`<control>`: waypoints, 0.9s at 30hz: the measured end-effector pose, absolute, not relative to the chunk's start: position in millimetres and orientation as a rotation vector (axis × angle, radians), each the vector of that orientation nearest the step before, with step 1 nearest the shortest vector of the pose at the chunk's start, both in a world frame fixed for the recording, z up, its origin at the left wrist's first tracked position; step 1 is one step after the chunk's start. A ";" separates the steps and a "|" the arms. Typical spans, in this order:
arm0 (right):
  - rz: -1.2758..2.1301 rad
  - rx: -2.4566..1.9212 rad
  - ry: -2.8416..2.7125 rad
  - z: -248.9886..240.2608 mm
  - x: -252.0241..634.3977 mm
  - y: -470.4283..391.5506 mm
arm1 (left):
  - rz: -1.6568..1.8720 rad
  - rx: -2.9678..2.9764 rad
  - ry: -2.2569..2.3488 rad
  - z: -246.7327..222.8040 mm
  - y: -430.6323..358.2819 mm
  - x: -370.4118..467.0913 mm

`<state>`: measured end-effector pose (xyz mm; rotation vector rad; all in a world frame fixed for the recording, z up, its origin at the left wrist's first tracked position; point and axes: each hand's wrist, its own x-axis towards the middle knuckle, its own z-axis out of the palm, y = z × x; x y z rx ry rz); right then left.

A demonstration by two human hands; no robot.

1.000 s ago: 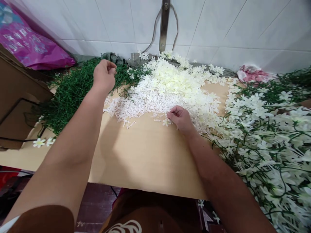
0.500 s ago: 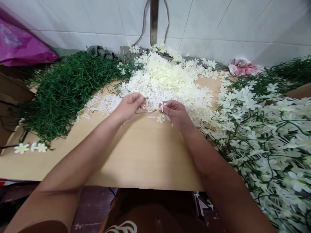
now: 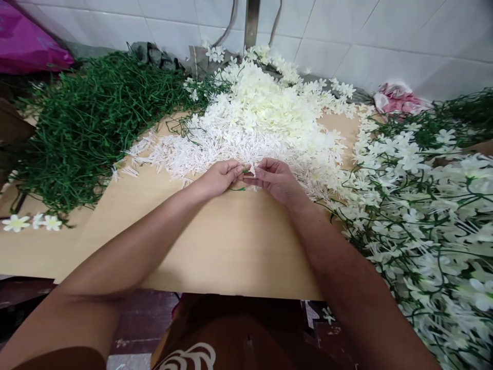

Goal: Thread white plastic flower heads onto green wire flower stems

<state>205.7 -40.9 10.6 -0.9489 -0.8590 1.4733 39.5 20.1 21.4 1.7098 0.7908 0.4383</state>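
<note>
Above the brown board (image 3: 231,246), my two hands meet fingertip to fingertip. My left hand (image 3: 223,177) pinches a thin green artificial stem (image 3: 245,170), part of which shows below the fingers. Between the thumb and fingers of my right hand (image 3: 278,179) is a small white artificial flower (image 3: 252,169), mostly hidden by the fingers. The stem's tip and the flower are close together; whether they are joined I cannot tell. Just beyond the hands lies a heap of white thread-like flower pieces (image 3: 215,149), with loose cream blossoms (image 3: 269,103) piled behind it.
A mound of green stems (image 3: 103,118) covers the left side. Flowers with stems attached (image 3: 431,221) are heaped on the right. A pink bag (image 3: 31,41) sits back left, and a red-and-white cloth (image 3: 398,100) lies by the tiled wall (image 3: 385,31).
My hands were apart and have come together, the left moving right and down. The green stem now reaches the white flower. The camera view has shifted slightly.
</note>
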 end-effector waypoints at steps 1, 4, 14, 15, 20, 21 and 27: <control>1.465 -0.963 -0.874 10.0 205.7 -40.9 | 0.432 1.711 0.787 21.5 19.9 39.8; 1.420 -0.998 -0.932 5.7 205.6 -40.1 | 0.433 1.724 0.795 21.2 19.7 40.8; 1.273 -1.090 -1.095 5.1 202.4 -41.6 | 0.455 1.749 0.758 25.0 16.6 41.3; 1.273 -1.100 -1.108 5.8 202.9 -42.1 | 0.461 1.747 0.757 25.1 16.3 41.8; 1.195 -1.208 -1.243 4.5 206.7 -42.6 | 0.450 1.762 0.758 22.9 14.7 43.2; 1.176 -1.224 -1.265 3.6 206.9 -42.6 | 0.444 1.774 0.762 22.2 14.3 43.2; 1.142 -1.256 -1.261 -0.4 204.0 -43.8 | 0.406 1.860 0.751 15.4 14.6 41.8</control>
